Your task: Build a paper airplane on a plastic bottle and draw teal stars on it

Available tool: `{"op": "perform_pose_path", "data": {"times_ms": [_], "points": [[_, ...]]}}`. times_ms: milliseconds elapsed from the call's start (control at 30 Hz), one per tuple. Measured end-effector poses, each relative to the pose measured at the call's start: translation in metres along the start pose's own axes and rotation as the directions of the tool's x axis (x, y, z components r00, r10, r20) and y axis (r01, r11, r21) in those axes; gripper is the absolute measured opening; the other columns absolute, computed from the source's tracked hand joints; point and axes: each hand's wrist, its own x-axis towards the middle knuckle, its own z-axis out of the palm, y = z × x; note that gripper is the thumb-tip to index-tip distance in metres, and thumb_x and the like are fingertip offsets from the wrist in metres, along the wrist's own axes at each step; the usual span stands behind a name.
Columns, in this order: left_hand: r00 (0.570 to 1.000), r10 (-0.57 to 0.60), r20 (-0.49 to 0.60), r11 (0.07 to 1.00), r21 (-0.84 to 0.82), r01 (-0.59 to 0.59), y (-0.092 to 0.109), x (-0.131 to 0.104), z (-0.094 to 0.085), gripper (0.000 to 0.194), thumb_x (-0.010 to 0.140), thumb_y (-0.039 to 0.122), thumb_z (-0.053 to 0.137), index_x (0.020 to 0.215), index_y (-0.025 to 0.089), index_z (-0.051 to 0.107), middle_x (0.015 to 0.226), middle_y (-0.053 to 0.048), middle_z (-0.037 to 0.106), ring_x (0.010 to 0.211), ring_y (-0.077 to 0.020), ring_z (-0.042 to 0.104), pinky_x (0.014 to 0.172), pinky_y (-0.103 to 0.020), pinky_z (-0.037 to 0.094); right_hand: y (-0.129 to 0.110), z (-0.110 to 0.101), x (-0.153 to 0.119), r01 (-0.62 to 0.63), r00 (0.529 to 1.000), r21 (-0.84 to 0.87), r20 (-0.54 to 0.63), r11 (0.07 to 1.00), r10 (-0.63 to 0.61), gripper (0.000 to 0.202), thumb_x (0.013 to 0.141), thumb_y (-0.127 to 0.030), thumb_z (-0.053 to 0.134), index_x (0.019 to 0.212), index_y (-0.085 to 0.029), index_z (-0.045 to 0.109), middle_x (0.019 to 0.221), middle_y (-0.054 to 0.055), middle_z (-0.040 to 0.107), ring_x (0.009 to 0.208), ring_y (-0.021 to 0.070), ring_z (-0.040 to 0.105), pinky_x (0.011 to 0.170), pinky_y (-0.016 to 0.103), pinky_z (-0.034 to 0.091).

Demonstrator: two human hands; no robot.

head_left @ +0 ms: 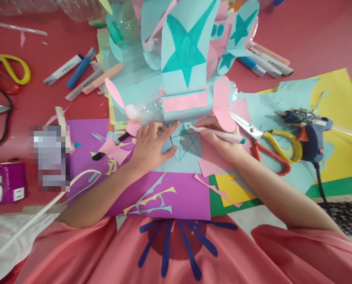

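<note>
A light blue paper piece (171,159) lies before me with a star outline (189,142) drawn on it in green. My left hand (150,144) rests on that paper's left side, fingers spread and thumb apart. Between the fingers and thumb of my right hand (218,140) is a white marker (227,136) with a green end, its tip by the star's upper part. Just beyond both hands lies a plastic bottle plane (148,110) wrapped in light blue paper, with pink paper parts and a wing (184,51) bearing a teal star.
Scissors (270,146) with yellow and red handles and a blue glue gun (311,138) lie right. Several markers (81,73) and other scissors (14,69) lie left. A phone-like blurred object (51,157) and a purple box (7,183) sit near left. Purple paper (187,193) carries scraps.
</note>
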Motion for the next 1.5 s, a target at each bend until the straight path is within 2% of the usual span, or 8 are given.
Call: {"op": "perform_pose_path", "data": {"times_ms": [167,367,467,600,800,1067,1367,1500], "points": [[1.0,-0.002,0.004,1.0,-0.003,0.002,-0.001,-0.001,0.001,0.059,0.092,0.043,0.053,0.148,0.028,0.04,0.11,-0.01,0.047,0.097,-0.0259,0.044,0.09,-0.043,0.037,0.006,0.002,0.001,-0.016,0.988,-0.013,0.153,1.0,0.018,0.011,0.085,-0.032,0.061,0.081,-0.021,0.06,0.074,0.001,0.062,0.068,0.0137,0.057,0.063,0.03,0.048],[1.0,0.014,-0.008,1.0,0.0,-0.014,-0.004,-0.001,0.003,0.059,0.093,0.046,0.053,0.148,0.028,0.04,0.109,-0.01,0.046,0.096,-0.0254,0.044,0.089,-0.042,0.036,0.01,0.003,0.0,-0.058,0.978,-0.013,0.2,0.998,0.059,0.01,0.084,-0.026,0.062,0.077,-0.019,0.06,0.071,-0.001,0.059,0.064,0.011,0.053,0.061,0.028,0.043],[1.0,0.018,-0.011,1.0,0.007,-0.018,-0.004,-0.001,0.003,0.059,0.093,0.047,0.052,0.148,0.03,0.039,0.109,-0.009,0.046,0.096,-0.0249,0.044,0.089,-0.041,0.036,0.005,0.004,0.001,-0.069,0.978,-0.014,0.198,0.998,0.07,0.009,0.083,-0.025,0.061,0.076,-0.019,0.06,0.068,-0.001,0.056,0.061,0.0106,0.051,0.056,0.026,0.04],[0.999,0.026,-0.022,0.999,0.019,-0.025,-0.004,-0.001,0.003,0.059,0.094,0.046,0.052,0.148,0.029,0.04,0.108,-0.009,0.047,0.096,-0.0244,0.045,0.088,-0.04,0.037,0.001,0.005,0.003,-0.048,0.981,-0.006,0.185,0.999,0.048,0.006,0.082,-0.025,0.06,0.079,-0.02,0.059,0.071,-0.001,0.057,0.064,0.011,0.052,0.06,0.027,0.042],[1.0,0.017,-0.025,1.0,0.014,-0.017,-0.003,-0.001,0.003,0.059,0.093,0.047,0.054,0.147,0.029,0.041,0.11,-0.009,0.048,0.098,-0.0254,0.046,0.089,-0.041,0.037,0.007,0.006,0.0,-0.063,0.981,0.009,0.184,0.998,0.06,0.008,0.083,-0.027,0.063,0.085,-0.02,0.061,0.071,-0.002,0.057,0.062,0.0095,0.05,0.057,0.025,0.041],[1.0,-0.005,0.011,1.0,-0.004,0.005,-0.002,0.0,0.001,0.061,0.091,0.046,0.056,0.148,0.029,0.041,0.11,-0.009,0.047,0.099,-0.0261,0.046,0.091,-0.042,0.037,0.01,0.006,-0.003,-0.099,0.978,0.073,0.191,0.992,0.083,0.013,0.084,-0.031,0.066,0.08,-0.02,0.059,0.068,-0.003,0.056,0.059,0.0095,0.051,0.055,0.026,0.042],[0.999,-0.023,0.033,0.999,-0.04,0.024,0.0,0.001,-0.001,0.061,0.091,0.044,0.056,0.148,0.029,0.04,0.111,-0.01,0.046,0.102,-0.0279,0.046,0.093,-0.045,0.037,0.01,0.006,-0.002,-0.033,0.982,-0.043,0.185,0.999,0.04,0.006,0.083,-0.022,0.063,0.08,-0.018,0.06,0.07,-0.002,0.059,0.062,0.0095,0.052,0.058,0.025,0.041],[0.999,-0.023,0.037,1.0,-0.016,0.024,0.001,0.001,-0.001,0.061,0.091,0.045,0.056,0.148,0.029,0.04,0.111,-0.01,0.047,0.102,-0.0284,0.046,0.092,-0.045,0.038,0.006,0.007,-0.001,-0.039,0.979,-0.097,0.195,0.995,0.057,0.009,0.083,-0.024,0.061,0.076,-0.018,0.061,0.068,-0.002,0.059,0.06,0.0091,0.05,0.056,0.025,0.038]]}}
